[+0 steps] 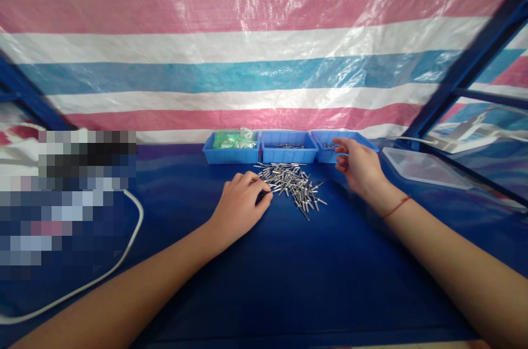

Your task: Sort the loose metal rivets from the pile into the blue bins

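A loose pile of silvery blind rivets (303, 189) lies on the dark blue tabletop. At the pile's left edge is my left hand (241, 203), resting low with curled fingers; thumb and index tips come close together around what looks like a rivet. My right hand (361, 167) hovers at the front of the right blue bin (325, 156), fingers bent and apart, nothing visible in them. Some rivets show inside that bin, partly hidden by the hand. The middle blue bin (289, 156) also holds rivets. Green plastic packaging (229, 140) fills much of the left blue bin (231, 158).
A translucent lid (424, 167) lies right of the bins. White cable (138, 222) curves along the left side, near a blurred-out area. Blue metal posts (474, 46) frame the table; a striped plastic sheet (247, 74) hangs behind. A white power strip (466, 134) is at right.
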Tool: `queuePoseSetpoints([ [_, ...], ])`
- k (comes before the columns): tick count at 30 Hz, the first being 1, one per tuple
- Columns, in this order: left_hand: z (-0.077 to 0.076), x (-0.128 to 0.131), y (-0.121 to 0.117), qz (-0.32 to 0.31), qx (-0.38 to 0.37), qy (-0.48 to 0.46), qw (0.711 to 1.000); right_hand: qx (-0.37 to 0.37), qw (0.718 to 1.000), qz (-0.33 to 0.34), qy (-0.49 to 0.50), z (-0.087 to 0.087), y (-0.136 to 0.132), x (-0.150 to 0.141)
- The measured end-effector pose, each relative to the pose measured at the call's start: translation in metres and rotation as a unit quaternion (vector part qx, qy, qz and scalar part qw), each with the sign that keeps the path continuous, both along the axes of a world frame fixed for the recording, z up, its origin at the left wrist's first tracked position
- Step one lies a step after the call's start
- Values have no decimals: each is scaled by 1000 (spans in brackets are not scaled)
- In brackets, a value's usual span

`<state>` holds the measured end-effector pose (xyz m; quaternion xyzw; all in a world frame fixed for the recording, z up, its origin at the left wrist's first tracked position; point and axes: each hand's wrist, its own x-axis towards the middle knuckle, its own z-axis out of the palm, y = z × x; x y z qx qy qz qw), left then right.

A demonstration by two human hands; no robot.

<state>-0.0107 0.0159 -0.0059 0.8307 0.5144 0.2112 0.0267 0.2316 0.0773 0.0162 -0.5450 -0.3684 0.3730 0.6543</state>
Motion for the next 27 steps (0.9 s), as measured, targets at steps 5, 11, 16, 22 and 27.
queuePoseSetpoints([
  [5, -1, 1, 0, -4, 34, 24, 999, 80, 957, 157, -229, 0, -20, -23],
  [11, 2, 3, -2, -15, 98, 12, 995, 226, 788, 306, -483, -8, -48, -49],
  [16, 5, 4, -4, -48, 118, -38, 991, 241, 778, 322, -483, -9, -55, -56],
  [22, 0, 4, -4, -87, 100, -180, 975, 211, 814, 320, -437, -9, -55, -58],
  [27, 0, 4, -5, -65, 73, -250, 963, 205, 829, 313, -416, -9, -56, -59],
])
